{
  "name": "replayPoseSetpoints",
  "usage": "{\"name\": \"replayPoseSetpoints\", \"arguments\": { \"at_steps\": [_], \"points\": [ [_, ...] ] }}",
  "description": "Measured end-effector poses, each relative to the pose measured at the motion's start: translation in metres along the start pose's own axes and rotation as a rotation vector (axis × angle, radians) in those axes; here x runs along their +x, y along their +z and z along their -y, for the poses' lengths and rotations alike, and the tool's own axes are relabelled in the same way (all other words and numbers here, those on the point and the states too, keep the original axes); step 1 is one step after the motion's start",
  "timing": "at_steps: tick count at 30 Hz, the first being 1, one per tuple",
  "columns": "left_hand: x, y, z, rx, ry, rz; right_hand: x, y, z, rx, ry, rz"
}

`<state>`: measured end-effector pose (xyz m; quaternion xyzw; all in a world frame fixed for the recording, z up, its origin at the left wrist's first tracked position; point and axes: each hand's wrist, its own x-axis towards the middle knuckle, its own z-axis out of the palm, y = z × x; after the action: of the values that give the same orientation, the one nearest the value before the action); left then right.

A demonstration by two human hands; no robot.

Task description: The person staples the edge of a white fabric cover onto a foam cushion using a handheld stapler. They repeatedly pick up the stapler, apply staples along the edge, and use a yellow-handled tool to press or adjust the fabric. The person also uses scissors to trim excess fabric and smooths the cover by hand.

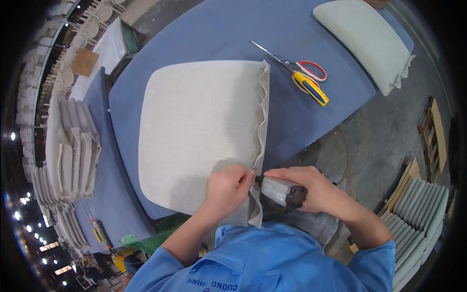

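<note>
A broad table covered in blue cloth (194,36) fills the middle of the view, and on it lies a rounded-square cushion in pale beige woven fabric (194,126), flat, its right side lined by a wavy loose fabric edge (263,104). At the cushion's near right corner, the left hand (228,187) has its fingers curled, thumb and forefinger pinching that edge. Just beside it, the right hand (318,190) wraps a grey, block-shaped handheld tool with a dark end (279,191); one finger stretches along its far side, and how the others sit underneath cannot be told.

Beyond the cushion rest open steel scissors with red-and-white handles (315,71) and, touching them, a yellow-and-blue utility knife (311,89). A pale grey-green cushion (365,41) lies at the table's far right.

Around the table spreads a grey concrete floor (357,129), with a wooden pallet (430,136) and stacked grey-green cushions (418,214) at right. At left, pale beige covered pieces (75,146) are piled on a second blue surface (109,194); white chairs (92,30) stand behind a brown cardboard box (85,62).
</note>
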<state>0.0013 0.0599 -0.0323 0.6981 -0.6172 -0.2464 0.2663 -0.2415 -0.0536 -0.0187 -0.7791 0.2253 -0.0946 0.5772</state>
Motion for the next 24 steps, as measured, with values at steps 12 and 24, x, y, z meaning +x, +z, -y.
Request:
{"name": "replayPoseSetpoints", "arguments": {
  "at_steps": [12,24],
  "points": [
    [-0.022,0.0,-0.038,0.467,-0.152,0.192,-0.05,0.004,-0.005,0.206,-0.082,-0.249],
    [-0.024,-0.007,-0.001,-0.001,-0.003,0.084,-0.017,0.008,-0.017,0.116,-0.073,-0.03]
  ]
}}
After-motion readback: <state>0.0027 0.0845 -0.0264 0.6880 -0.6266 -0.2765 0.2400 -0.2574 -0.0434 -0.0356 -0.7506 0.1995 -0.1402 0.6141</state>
